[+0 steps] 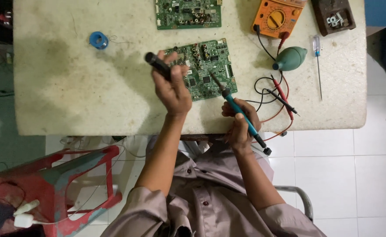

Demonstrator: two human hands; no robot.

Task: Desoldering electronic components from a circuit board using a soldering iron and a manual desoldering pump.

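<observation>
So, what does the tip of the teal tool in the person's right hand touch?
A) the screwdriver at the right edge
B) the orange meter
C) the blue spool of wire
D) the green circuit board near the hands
D: the right hand holds the teal soldering iron slanted up and left, and its tip rests on the nearer green circuit board, far from the other three things.

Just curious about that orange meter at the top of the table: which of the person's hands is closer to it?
The right hand, holding the teal soldering iron, sits below the orange multimeter. The left hand, gripping a black tool, is farther off to the side.
</observation>
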